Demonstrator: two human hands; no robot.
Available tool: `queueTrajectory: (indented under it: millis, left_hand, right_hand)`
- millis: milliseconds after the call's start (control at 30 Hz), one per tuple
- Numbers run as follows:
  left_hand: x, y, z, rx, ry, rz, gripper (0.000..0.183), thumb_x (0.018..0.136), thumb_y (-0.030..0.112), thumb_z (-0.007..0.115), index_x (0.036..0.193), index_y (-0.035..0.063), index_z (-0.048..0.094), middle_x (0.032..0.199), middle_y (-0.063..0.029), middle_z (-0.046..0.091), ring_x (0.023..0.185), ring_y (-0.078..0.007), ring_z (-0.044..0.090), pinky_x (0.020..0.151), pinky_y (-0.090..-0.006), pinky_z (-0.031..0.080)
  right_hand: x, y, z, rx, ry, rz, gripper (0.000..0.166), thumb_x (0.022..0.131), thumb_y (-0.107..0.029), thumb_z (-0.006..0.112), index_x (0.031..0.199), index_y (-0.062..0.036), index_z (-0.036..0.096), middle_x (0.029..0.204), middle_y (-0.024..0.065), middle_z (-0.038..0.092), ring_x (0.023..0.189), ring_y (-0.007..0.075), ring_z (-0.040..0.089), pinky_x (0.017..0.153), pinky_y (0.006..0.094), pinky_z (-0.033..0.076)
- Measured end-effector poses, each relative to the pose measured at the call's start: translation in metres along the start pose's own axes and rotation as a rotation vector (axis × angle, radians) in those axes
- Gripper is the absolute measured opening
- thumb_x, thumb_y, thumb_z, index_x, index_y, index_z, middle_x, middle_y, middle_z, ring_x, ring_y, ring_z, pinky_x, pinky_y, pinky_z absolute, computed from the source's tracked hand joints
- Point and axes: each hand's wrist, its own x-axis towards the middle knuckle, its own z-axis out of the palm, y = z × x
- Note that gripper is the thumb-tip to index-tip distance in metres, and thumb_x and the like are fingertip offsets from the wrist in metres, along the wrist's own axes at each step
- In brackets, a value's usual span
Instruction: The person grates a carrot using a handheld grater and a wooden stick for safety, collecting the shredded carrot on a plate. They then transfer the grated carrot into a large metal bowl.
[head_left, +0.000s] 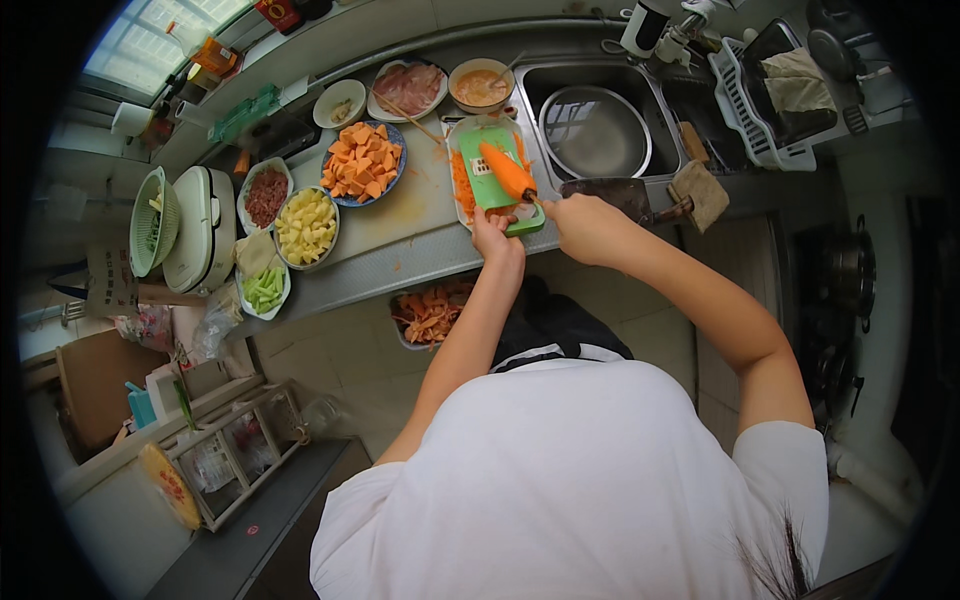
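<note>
My left hand (495, 231) grips the handle end of a green plastic grater (486, 161). The grater lies across a white tray (453, 135) with orange carrot shreds (461, 184) in it. A peeled carrot (507, 171) rests slantwise on the grater, its thick, dark-topped end towards me. My right hand (592, 229) is closed around a thin stick at that end; how the stick joins the carrot is too small to tell. Left of the tray stands a blue-rimmed plate (403, 169) of orange cubes, beside a bowl (334, 238) of pale yellow cubes.
A sink (529, 97) holding a steel basin (645, 142) is at the right, with a cleaver (611, 196) at its front edge. Behind the tray are a bowl of orange liquid (480, 82) and a plate of raw meat (409, 88). A bin of peelings (429, 315) stands below the counter.
</note>
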Motion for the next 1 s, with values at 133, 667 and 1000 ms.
queueTrajectory:
  millis: [133,667,1000]
  left_hand:
    - [0.002,0.004,-0.002,0.007,0.014,-0.016,0.023,0.1,0.023,0.04,0.082,0.0091,0.039,0.056,0.0038,0.024,0.047,-0.0088,0.027,0.051,-0.0272,0.038]
    - [0.009,0.006,-0.008,-0.028,0.027,-0.006,0.023,0.1,0.024,0.041,0.083,0.0086,0.04,0.057,0.0041,0.024,0.047,-0.0079,0.027,0.049,-0.0255,0.037]
    - [0.009,0.002,-0.006,0.054,-0.005,-0.009,0.02,0.101,0.024,0.039,0.087,0.0091,0.039,0.058,0.0037,0.022,0.046,-0.0095,0.025,0.053,-0.0273,0.041]
  right_hand:
    - [-0.011,0.005,-0.021,-0.048,-0.038,-0.07,0.031,0.081,-0.005,0.05,0.109,0.0009,0.06,0.074,0.0205,0.063,0.07,0.0372,0.064,0.069,0.0445,0.051]
    - [-0.037,-0.007,-0.03,0.03,-0.131,-0.047,0.023,0.074,-0.002,0.052,0.093,0.0036,0.063,0.079,0.0248,0.064,0.08,0.0408,0.064,0.074,0.0465,0.051]
    - [0.013,0.019,0.001,0.018,0.115,-0.062,0.017,0.074,-0.004,0.055,0.087,0.0019,0.064,0.082,0.0231,0.065,0.079,0.0393,0.064,0.07,0.0453,0.052]
